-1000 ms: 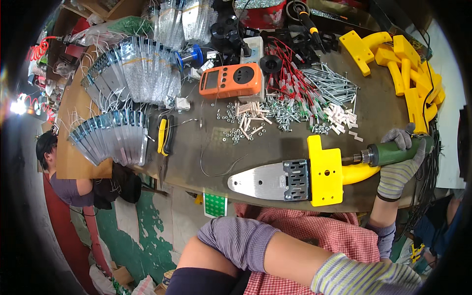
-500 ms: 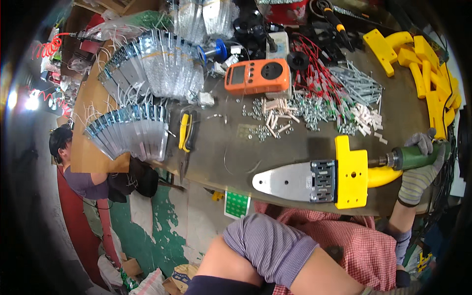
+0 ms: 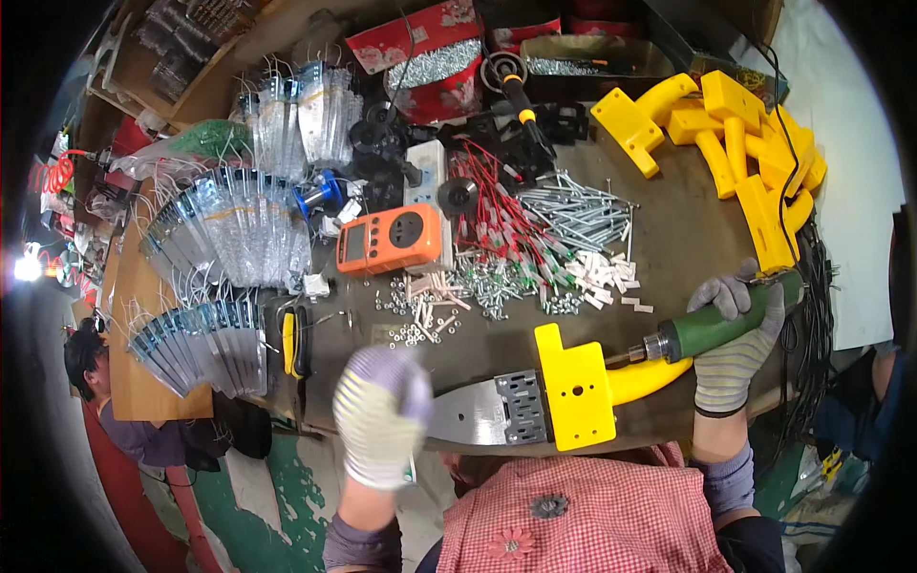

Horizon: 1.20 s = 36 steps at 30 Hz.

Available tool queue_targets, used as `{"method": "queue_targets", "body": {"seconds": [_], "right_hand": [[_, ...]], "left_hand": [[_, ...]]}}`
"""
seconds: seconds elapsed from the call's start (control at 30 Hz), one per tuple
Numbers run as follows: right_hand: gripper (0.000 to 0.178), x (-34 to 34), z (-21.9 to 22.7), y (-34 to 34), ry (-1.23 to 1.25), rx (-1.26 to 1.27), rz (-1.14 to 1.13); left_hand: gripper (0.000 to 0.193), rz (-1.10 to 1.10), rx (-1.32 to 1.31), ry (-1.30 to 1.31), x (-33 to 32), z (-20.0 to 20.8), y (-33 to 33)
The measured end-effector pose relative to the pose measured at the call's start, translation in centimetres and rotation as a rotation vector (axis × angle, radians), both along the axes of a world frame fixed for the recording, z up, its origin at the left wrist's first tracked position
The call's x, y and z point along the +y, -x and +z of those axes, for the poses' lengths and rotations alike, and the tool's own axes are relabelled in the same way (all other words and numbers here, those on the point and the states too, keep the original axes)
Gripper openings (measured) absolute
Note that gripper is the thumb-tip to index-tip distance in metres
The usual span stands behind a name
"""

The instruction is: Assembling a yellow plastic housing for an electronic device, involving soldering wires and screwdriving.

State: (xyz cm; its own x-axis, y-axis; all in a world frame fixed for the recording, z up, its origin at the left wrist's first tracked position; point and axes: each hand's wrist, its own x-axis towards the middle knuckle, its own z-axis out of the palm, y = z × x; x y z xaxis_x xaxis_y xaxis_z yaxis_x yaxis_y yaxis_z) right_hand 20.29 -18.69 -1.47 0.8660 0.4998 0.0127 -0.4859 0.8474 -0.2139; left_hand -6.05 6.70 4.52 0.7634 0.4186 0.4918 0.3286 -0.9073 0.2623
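Observation:
My right hand, in a striped grey glove, is wrapped around a green power screwdriver with a metal chuck. The tool's bit points left at a yellow plastic handle, which lies on the table. Joined to the handle's left side is a flat metal blade-shaped plate with slots. Beside the plate's narrow left end is my left hand, in a pale striped glove. It is smeared by motion, and its fingers and anything in them cannot be made out.
Loose nuts, white tubes, long screws and red wires lie behind, near an orange meter. More yellow handles are piled far right. Wired metal strips fan out left, beside yellow-black pliers. Black cables hang right.
My left hand has come up from the bottom edge to the plate's narrow end. The whole view has shifted, showing more of the table's far side. My right hand still holds the screwdriver.

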Motion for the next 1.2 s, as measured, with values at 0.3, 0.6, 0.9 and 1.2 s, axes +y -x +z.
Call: {"method": "queue_targets", "body": {"seconds": [0.3,0.6,0.9,1.2], "right_hand": [[0.039,0.1,-0.3,-0.6,-0.018,-0.03,0.024],[0.041,0.3,-0.2,-0.3,-0.033,-0.015,0.021],[0.039,0.1,0.2,-0.4,-0.003,-0.005,0.04],[0.035,0.3,-0.2,-0.5,-0.048,-0.041,0.065]], "left_hand": [[0.017,0.092,0.264,-0.075,4.9,-3.6,1.9],[0.015,-0.101,-0.019,0.531,-2.3,-1.5,-2.9],[0.018,-0.146,-0.062,0.432,-4.6,-3.5,-4.0],[0.019,-0.148,-0.049,0.416,-4.7,-3.5,-4.1]]}}
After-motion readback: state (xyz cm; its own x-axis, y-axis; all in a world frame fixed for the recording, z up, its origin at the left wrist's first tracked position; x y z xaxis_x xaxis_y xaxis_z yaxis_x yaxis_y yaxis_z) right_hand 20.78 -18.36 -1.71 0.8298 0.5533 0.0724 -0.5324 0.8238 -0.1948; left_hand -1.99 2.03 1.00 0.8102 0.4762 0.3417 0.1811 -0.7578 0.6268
